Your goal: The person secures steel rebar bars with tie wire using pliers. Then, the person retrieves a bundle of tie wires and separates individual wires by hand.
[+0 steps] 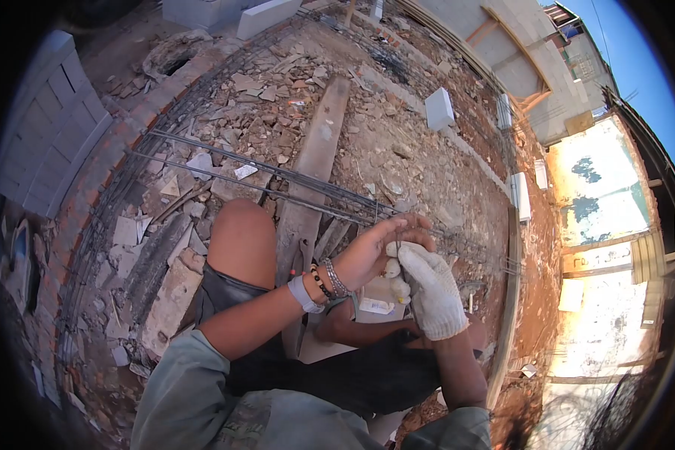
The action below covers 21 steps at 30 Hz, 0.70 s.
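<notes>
My left hand (371,251) is bare, with a watch and bracelets at the wrist. Its fingers curl together beside the end of long steel bars (300,180); what they hold is hidden. My right hand (431,289) wears a whitish knitted glove, its fingers bent and closed on a thin dark wire (398,251) just below the left fingers. Both hands nearly touch. The bars, tied into a narrow frame, cross above my bare knee (241,232). A small white label or packet (376,306) lies below the hands.
A wooden plank (319,142) runs away from me over broken tile and brick rubble (240,112). White blocks stand stacked (52,127) at the left, and one block (439,109) sits on the far right side. A brick edge (101,172) borders the rubble.
</notes>
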Tool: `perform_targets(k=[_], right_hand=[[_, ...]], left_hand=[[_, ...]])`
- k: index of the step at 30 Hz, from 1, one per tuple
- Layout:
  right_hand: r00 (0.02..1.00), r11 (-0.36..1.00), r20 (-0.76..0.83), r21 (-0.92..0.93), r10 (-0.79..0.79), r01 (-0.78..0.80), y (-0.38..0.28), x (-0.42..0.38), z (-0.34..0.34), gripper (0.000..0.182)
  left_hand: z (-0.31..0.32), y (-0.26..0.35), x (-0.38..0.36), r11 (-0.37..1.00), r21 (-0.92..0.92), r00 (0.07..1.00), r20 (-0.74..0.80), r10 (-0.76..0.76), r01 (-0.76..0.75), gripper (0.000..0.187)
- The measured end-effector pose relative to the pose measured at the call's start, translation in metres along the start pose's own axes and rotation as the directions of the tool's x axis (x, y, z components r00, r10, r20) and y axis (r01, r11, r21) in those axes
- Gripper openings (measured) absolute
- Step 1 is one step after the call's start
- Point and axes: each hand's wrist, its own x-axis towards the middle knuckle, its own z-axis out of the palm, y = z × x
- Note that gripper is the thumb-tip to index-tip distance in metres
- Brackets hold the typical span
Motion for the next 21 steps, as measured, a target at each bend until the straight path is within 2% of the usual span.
perform_targets(k=[2,4,8,11,17,20,21], right_hand=[[1.0,0.996,-0.026,0.09,0.003,0.0,0.004,0.0,0.005,0.025],[0.999,0.998,-0.031,0.066,-0.022,0.024,0.004,0.0,0.009,0.025],[0.999,0.999,0.035,0.054,-0.008,0.006,0.004,0.003,0.004,0.025],[1.0,0.999,0.025,-0.031,0.006,-0.005,0.002,0.005,0.002,0.025],[0.993,0.975,0.03,-0.188,-0.111,0.115,0.013,0.012,-0.001,0.029],[0.995,0.995,0.044,-0.048,-0.085,0.087,0.012,0.009,0.004,0.03],[0.994,0.993,0.065,-0.08,-0.087,0.092,0.011,0.009,0.005,0.029]], left_hand=[[0.002,0.003,-0.002,1.0,-0.025,1.0,-0.005,-0.012,0.012,0.046],[0.004,0.009,-0.003,0.993,-0.111,0.999,0.004,-0.041,0.041,0.044],[-0.002,0.004,-0.001,1.0,-0.02,1.0,0.003,-0.012,0.012,0.043],[-0.003,0.004,-0.001,0.999,-0.051,1.0,0.02,-0.002,0.003,0.044],[-0.007,0.004,-0.002,0.995,-0.097,1.0,0.002,-0.001,0.001,0.043],[-0.012,0.004,-0.001,0.997,-0.082,1.0,-0.022,0.001,-0.003,0.043],[-0.012,0.005,-0.002,0.998,-0.068,0.999,-0.041,0.003,-0.006,0.042]])
